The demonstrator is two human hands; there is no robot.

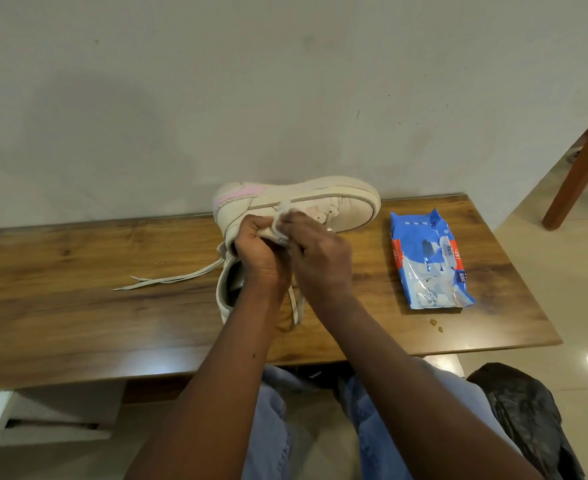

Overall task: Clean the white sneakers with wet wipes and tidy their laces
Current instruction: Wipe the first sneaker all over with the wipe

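Head view, left hand (261, 258) and right hand (320, 261) both pinching a white wet wipe (279, 221) at a white sneaker (341, 206) lying on its side on the wooden tabletop (77, 271), second sneaker (228, 289) under the left wrist, loose lace (171, 280) trailing left, blue wipes pack (431, 261) well right.

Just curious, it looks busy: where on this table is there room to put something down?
Widest bare patch: the left end of the table, beyond the laces. A narrower strip lies between the sneakers and the pack. The middle is crowded: the left hand and right hand hold a wipe over the sneakers.
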